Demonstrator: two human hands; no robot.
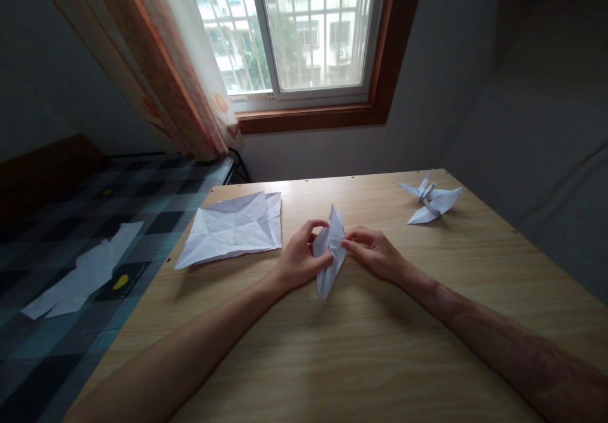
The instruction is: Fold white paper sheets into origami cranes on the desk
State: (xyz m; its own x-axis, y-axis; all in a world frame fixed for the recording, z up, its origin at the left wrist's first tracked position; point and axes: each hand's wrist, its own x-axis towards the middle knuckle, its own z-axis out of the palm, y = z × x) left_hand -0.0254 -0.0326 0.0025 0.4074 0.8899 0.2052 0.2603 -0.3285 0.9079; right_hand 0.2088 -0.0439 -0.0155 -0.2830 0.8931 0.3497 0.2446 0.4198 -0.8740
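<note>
A folded white paper [336, 236], long and diamond-shaped with pointed ends, is held above the middle of the wooden table. My left hand [301, 252] grips its left side, thumb in front and fingers curled behind. With thumb and forefinger together, my right hand [373, 250] pinches the paper's right edge. To the left lies a creased, unfolded white sheet [232, 227]. Two folded paper cranes [430, 200], or one with several wings, rest at the far right; I cannot tell which.
The light wooden table [285, 359] ends at a wall under a window [318, 37]. Left of it is a bed with a checked cover [156, 189], where white paper pieces [92, 274] lie. An orange patterned curtain [166, 62] hangs beside the window.
</note>
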